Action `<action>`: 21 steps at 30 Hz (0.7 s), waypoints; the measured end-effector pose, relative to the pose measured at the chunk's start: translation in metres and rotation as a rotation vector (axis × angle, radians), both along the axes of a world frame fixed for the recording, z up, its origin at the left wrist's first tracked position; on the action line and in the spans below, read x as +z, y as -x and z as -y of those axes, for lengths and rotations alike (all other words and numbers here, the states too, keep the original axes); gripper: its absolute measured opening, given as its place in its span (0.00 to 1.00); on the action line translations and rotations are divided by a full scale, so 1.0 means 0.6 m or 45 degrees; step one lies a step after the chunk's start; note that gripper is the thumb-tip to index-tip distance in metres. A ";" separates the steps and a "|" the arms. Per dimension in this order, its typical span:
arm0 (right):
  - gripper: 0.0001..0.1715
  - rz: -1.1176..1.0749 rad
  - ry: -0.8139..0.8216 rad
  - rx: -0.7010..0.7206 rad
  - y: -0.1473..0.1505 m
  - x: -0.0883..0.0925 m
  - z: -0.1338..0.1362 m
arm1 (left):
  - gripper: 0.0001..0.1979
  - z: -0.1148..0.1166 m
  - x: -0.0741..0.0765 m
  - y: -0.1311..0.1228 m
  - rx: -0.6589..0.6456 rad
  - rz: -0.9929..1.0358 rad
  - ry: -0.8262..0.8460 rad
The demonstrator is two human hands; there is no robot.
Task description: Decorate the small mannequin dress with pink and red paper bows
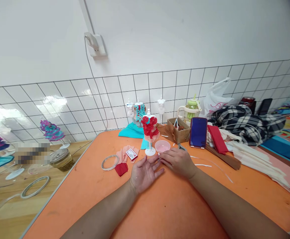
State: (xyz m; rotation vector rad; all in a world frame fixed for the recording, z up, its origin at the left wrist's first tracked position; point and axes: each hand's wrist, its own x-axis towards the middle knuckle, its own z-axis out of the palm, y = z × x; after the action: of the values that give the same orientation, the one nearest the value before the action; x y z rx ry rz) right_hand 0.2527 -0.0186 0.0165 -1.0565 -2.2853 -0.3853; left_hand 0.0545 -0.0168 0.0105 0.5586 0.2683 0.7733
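My left hand [145,175] lies palm up over the orange table, its fingers spread. Palm down, my right hand [177,161] has its fingers pressed together at the left fingertips; a tiny pale bit shows there, too small to name. Just beyond the hands stands a small white dress form [150,151] wearing a red ruffled top over pink cloth. Beside it sits a shallow pink bowl [162,146], partly behind my right hand. Left of the form are a roll of tape [109,162], a folded dark red cloth [121,169], peach cloth [122,153] and a small white-and-red packet [131,154].
Behind are more small dress forms [139,113], turquoise cloth [131,130] and a cardboard box [181,134]. A phone [198,132] stands upright on the right, near a green-lidded bottle [192,108], folded fabrics [218,139] and checked cloth [249,122]. A wooden table [42,212] adjoins on the left.
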 end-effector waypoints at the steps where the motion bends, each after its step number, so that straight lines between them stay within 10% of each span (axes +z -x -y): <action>1: 0.13 -0.010 0.021 0.002 0.000 0.001 0.001 | 0.22 0.001 0.001 -0.001 -0.005 -0.014 -0.014; 6: 0.12 -0.226 0.180 -0.048 0.007 0.004 0.003 | 0.21 0.005 -0.004 -0.012 0.091 -0.319 -0.231; 12: 0.13 -0.963 0.670 -0.220 0.010 0.007 -0.014 | 0.16 0.006 -0.017 -0.021 0.555 -1.412 -0.876; 17: 0.11 -0.933 0.570 -0.429 0.003 0.006 -0.017 | 0.18 0.012 -0.010 -0.012 0.780 -1.300 -1.278; 21: 0.08 -0.735 0.385 -0.395 0.020 -0.006 -0.010 | 0.13 0.017 -0.014 -0.018 0.556 -1.288 -1.097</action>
State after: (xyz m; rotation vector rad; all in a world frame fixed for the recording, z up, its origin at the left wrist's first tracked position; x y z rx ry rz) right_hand 0.2405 -0.0126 0.0130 -1.4566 -1.6953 0.1472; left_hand 0.0652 -0.0272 0.0020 1.7470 1.0338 0.9647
